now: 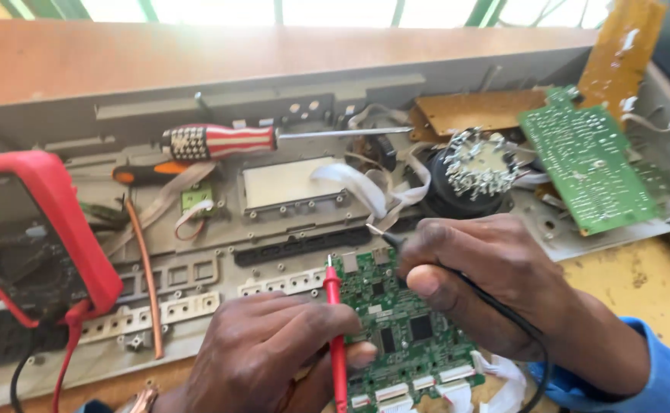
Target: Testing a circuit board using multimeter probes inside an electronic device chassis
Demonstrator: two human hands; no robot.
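My left hand (pixel 274 356) grips a red probe (pixel 336 321) like a pen, its metal tip resting near the top left corner of a green circuit board (pixel 408 336). A black probe (pixel 388 239) is pinched in my right hand (pixel 488 279), pointing up and left just past the board's top edge, with its black lead trailing down to the right. The board lies on an opened grey device chassis (pixel 297 229) with white connectors along its lower edge.
A red-cased multimeter (pixel 37 229) leans at the left, red and black leads hanging from it. A striped-handle screwdriver (pixel 220 140) and an orange-black one (pixel 147 173) lie on the chassis. A second green board (pixel 587 160), a round black part with pins (pixel 476 172) and ribbon cables sit at right.
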